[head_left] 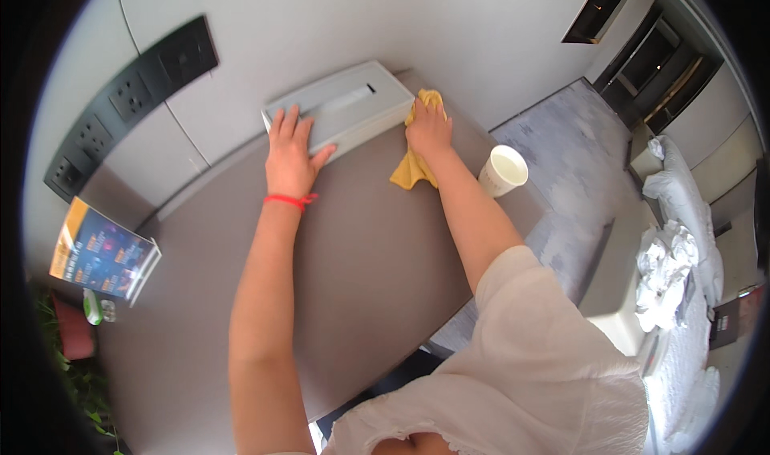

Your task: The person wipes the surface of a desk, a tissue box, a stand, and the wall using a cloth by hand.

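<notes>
A white tissue box (355, 103) with a slot in its top stands against the wall on the brown desk (361, 262). My left hand (292, 154), a red string at its wrist, rests with spread fingers on the box's near left part. My right hand (429, 131) presses a yellow cloth (414, 169) at the box's right end; part of the cloth hangs out below the hand onto the desk. Right of my right forearm stands a white paper cup (504, 171). Its inside looks pale; whether it holds anything I cannot tell.
A printed card in a clear stand (105, 250), a small green-and-white item (92, 306) and a plant in a red pot (73, 328) are at the left. A socket panel (129, 100) is on the wall. Beyond the desk's right edge lie carpet (541, 148) and a bed (692, 346).
</notes>
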Action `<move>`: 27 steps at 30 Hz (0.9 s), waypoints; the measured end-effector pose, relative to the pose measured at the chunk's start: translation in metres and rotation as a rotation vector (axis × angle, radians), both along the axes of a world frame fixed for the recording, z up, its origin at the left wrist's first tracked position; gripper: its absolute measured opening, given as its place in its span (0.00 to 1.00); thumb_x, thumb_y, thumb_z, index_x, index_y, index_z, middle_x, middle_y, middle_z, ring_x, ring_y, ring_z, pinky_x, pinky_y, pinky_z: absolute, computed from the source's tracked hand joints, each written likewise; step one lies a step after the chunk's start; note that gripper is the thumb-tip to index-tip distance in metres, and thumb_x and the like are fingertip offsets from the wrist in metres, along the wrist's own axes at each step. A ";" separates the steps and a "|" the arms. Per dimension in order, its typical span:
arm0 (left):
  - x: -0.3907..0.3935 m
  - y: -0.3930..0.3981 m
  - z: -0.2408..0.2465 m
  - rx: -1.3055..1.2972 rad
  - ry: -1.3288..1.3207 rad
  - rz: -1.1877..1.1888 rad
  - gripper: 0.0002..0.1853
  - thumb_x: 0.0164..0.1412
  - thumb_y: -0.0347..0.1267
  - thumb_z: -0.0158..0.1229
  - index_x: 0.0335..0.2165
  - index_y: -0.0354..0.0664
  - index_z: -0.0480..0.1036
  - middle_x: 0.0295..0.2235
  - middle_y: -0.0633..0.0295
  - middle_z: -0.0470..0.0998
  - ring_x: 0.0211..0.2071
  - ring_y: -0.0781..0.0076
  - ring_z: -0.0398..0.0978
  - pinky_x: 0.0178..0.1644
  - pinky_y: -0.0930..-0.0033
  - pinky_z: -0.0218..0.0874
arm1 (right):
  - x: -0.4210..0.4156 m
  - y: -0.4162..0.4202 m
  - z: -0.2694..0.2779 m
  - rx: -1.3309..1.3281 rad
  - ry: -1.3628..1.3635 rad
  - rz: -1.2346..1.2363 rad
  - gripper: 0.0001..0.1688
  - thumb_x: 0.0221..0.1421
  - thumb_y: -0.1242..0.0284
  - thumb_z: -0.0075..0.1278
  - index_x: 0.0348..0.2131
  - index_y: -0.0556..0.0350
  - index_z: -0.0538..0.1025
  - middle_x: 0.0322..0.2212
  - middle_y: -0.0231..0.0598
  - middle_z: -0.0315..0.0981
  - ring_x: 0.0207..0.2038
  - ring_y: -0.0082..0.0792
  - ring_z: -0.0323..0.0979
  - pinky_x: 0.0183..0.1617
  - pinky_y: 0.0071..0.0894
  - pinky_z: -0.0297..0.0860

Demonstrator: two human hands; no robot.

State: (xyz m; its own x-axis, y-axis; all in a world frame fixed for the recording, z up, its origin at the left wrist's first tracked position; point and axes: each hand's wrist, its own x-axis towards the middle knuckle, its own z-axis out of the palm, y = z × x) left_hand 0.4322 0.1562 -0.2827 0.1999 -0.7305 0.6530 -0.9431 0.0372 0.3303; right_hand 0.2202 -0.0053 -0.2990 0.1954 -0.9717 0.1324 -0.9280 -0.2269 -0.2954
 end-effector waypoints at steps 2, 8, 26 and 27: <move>-0.001 0.000 -0.005 -0.020 -0.016 -0.002 0.29 0.47 0.41 0.67 0.46 0.41 0.71 0.57 0.57 0.63 0.61 0.53 0.55 0.58 0.58 0.59 | -0.007 0.005 -0.013 -0.028 0.050 -0.016 0.36 0.57 0.66 0.40 0.63 0.48 0.54 0.63 0.42 0.50 0.67 0.45 0.41 0.66 0.54 0.43; -0.003 0.000 -0.003 0.015 0.012 0.010 0.28 0.46 0.42 0.68 0.45 0.42 0.72 0.56 0.56 0.64 0.60 0.54 0.56 0.58 0.60 0.60 | 0.014 0.090 -0.030 -0.216 0.139 0.138 0.36 0.59 0.58 0.40 0.61 0.57 0.57 0.60 0.47 0.55 0.65 0.48 0.48 0.65 0.51 0.46; 0.001 0.146 -0.012 0.131 0.053 -0.230 0.44 0.51 0.33 0.65 0.63 0.45 0.51 0.61 0.50 0.59 0.63 0.51 0.52 0.65 0.50 0.43 | -0.191 0.253 -0.003 -0.100 0.179 0.409 0.30 0.59 0.70 0.43 0.60 0.47 0.59 0.57 0.46 0.59 0.63 0.45 0.51 0.65 0.57 0.44; -0.030 0.130 -0.005 0.109 0.216 -0.343 0.46 0.49 0.31 0.66 0.63 0.44 0.50 0.60 0.51 0.60 0.64 0.54 0.53 0.65 0.55 0.44 | -0.203 0.249 -0.006 -0.138 0.160 0.402 0.30 0.59 0.70 0.42 0.60 0.47 0.60 0.57 0.46 0.59 0.64 0.45 0.51 0.65 0.58 0.43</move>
